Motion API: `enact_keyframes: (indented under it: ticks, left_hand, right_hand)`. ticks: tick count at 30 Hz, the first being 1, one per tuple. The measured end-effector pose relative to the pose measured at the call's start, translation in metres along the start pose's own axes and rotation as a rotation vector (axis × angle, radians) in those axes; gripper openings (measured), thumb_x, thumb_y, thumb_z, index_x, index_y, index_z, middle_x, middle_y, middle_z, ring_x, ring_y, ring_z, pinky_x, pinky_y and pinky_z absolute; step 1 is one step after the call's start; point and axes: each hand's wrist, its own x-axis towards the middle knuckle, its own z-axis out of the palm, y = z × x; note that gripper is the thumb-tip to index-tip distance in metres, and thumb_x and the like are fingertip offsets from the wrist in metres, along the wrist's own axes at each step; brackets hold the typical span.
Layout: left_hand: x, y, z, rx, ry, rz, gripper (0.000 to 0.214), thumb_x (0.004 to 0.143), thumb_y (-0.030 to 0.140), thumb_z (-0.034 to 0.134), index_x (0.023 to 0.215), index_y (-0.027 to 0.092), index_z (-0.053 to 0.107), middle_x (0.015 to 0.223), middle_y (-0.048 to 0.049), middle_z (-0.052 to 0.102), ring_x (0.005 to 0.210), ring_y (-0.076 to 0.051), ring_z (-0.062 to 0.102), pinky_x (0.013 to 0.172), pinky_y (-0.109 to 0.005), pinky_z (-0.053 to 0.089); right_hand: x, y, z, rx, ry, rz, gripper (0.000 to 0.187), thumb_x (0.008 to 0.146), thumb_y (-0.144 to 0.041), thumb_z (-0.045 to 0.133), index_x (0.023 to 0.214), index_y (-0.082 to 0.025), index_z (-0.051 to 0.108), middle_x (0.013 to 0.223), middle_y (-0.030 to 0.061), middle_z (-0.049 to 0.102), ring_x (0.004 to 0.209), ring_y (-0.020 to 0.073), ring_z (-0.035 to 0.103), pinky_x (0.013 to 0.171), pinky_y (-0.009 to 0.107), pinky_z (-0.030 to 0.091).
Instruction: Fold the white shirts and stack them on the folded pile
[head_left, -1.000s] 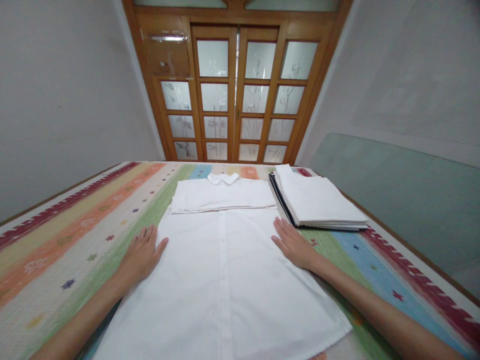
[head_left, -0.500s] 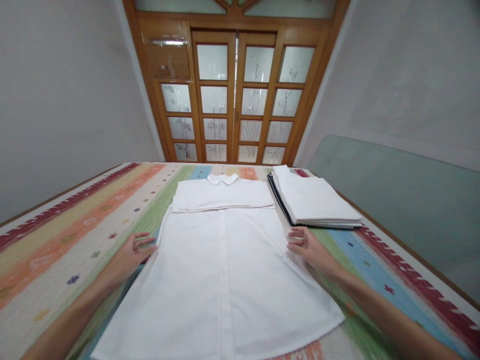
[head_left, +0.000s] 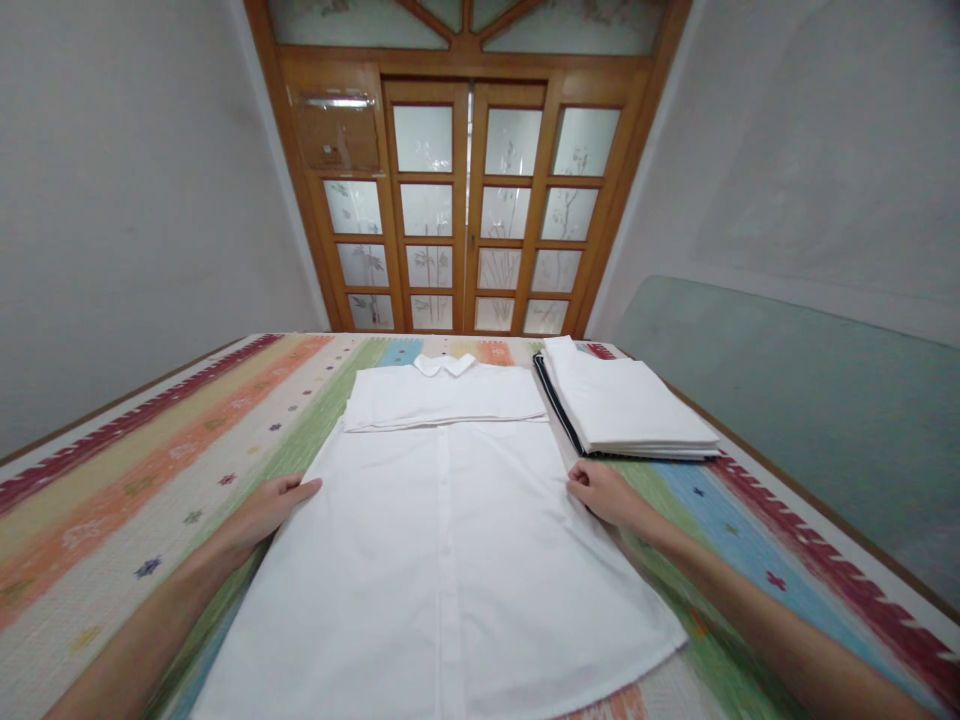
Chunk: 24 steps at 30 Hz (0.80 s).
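A white collared shirt (head_left: 390, 560) lies front up before me, its button strip running down the middle. Both sleeves are folded across the chest in a flat band below the collar (head_left: 444, 364). My left hand (head_left: 279, 505) pinches the shirt's left edge, thumb on top and the other fingers underneath, partly hidden. On the opposite edge, my right hand (head_left: 602, 490) is closed with its fingertips gripping the fabric. The hem spreads wide towards me and runs out of view at the bottom left.
A stack of folded white garments (head_left: 630, 400) with a dark one at the bottom lies just beyond my right hand. Underneath is a striped, patterned cloth (head_left: 247, 440). A pale green board (head_left: 772, 370) borders the right side. Wooden glass-paned doors (head_left: 469, 200) stand at the far end.
Both hands have closed from loosely spread fingers onto the shirt's side edges. The view has tilted up slightly; the shirt and stack lie as before.
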Motion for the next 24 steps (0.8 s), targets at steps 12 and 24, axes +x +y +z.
enact_keyframes:
  ticks: [12,24]
  left_hand:
    - [-0.003,-0.002,0.011,-0.467,0.079,0.012,0.025,0.079,0.026,0.072,0.100,0.015,0.065,0.072,-0.0062,0.075,0.057,-0.021,0.070,0.053,-0.027,0.057]
    - [-0.013,-0.008,0.005,-0.535,0.142,0.113,0.068,0.040,0.047,0.092,0.093,0.016,0.063,0.071,-0.0031,0.074,0.058,-0.021,0.068,0.050,-0.026,0.054]
  right_hand:
    - [-0.011,0.002,0.004,1.138,0.215,0.210,0.039,0.055,-0.031,0.079,0.088,-0.022,0.061,0.070,-0.0035,0.063,0.060,0.0126,0.055,0.053,0.022,0.041]
    - [-0.021,0.014,-0.013,1.140,0.193,0.196,0.035,0.047,-0.029,0.087,0.078,-0.022,0.071,0.074,0.0002,0.065,0.067,0.0149,0.060,0.058,0.024,0.049]
